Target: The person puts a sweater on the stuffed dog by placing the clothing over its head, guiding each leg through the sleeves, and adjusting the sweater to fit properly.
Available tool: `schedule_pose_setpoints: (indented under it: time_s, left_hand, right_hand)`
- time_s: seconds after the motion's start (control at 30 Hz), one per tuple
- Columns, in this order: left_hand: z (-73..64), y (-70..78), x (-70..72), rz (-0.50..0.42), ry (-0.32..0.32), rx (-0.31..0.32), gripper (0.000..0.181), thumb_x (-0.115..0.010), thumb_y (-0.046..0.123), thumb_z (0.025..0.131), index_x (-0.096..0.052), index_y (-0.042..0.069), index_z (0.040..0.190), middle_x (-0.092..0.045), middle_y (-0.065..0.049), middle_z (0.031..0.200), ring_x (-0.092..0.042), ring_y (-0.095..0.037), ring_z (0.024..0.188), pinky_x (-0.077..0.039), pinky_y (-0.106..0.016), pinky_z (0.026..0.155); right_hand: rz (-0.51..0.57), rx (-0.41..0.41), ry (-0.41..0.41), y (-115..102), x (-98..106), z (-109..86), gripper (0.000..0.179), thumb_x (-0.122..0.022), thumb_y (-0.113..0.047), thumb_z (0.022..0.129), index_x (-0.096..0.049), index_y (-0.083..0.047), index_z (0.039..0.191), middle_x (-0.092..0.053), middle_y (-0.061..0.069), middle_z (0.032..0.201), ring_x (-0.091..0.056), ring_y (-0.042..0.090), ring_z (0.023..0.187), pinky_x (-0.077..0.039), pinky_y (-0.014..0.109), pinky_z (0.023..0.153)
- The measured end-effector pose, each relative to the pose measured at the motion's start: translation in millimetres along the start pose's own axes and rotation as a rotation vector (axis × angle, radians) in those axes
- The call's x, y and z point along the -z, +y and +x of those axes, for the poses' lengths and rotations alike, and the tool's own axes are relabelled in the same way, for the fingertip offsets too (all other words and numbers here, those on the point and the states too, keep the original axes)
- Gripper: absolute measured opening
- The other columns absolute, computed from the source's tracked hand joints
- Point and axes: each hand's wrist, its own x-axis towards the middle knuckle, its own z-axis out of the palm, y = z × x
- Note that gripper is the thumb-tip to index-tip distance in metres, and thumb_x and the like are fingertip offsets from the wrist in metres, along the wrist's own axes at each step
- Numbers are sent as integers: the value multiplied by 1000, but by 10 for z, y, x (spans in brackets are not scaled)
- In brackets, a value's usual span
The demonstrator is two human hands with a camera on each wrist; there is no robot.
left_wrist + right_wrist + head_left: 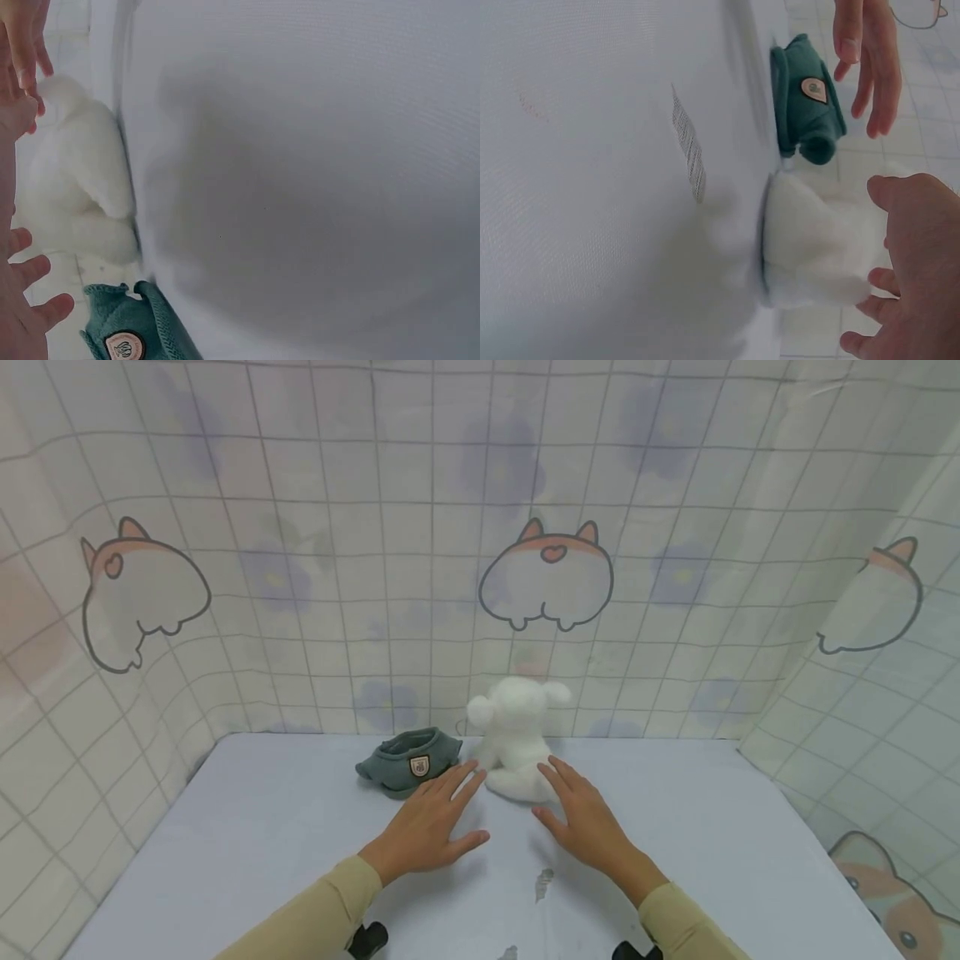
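A white plush animal (pixel 519 727) sits upright at the back middle of the table, its rounded limbs out to the sides. Left of it lies a small teal knitted doll garment (pixel 408 762) with a pale shield-shaped badge. My left hand (pixel 427 827) hovers over the table in front of the garment, fingers spread and holding nothing. On the other side, my right hand (pixel 588 822) reaches towards the plush with straight fingers, its fingertips overlapping the plush's lower right side in the head view. Both wrist views show the plush (pixel 79 172) and the garment (pixel 808 97) beside each other.
The table (pixel 247 852) has a white cover with small grey worn patches (pixel 543 883) near the front middle. A grid-patterned curtain (pixel 420 568) with corgi drawings stands behind it and at both sides.
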Motion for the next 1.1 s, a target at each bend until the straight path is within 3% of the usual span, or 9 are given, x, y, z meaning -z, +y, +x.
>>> schedule_pose_setpoints:
  time_s: [0.2, 0.47, 0.77, 1.1]
  left_hand:
    - [29, 7, 6, -28, -45, 43, 81, -56, 55, 91, -28, 10, 152, -33, -14, 155, -38, -28, 141, -42, -48, 107]
    - [71, 2, -25, -51, -20, 55, 82, -59, 54, 90, -30, 7, 151, -34, -15, 155, -42, -29, 138, -45, -48, 105]
    - [161, -23, -65, -78, -26, 93, 82, -57, 54, 91, -29, 7, 152, -35, -15, 154, -48, -30, 134, -46, -47, 104]
    - [269, -54, -192, -87, -39, 127, 84, -56, 56, 91, -27, 7, 152, -33, -13, 156, -47, -30, 134, -49, -48, 98]
  right_hand:
    - [13, -4, 18, 32, -32, 1, 65, -68, -31, 90, -43, -7, 145, -41, 18, 150, -45, 37, 134, -41, 56, 105]
    - [53, -37, 18, 36, -39, 9, 66, -68, -30, 90, -41, -6, 145, -41, 18, 150, -44, 38, 134, -42, 56, 105]
    - [123, -141, -24, 54, -82, 38, 66, -64, -30, 93, -36, -6, 148, -37, 20, 152, -38, 39, 139, -35, 57, 110]
    - [179, -186, -55, 92, -120, 54, 66, -61, -30, 95, -32, -8, 149, -34, 20, 154, -35, 39, 141, -33, 57, 112]
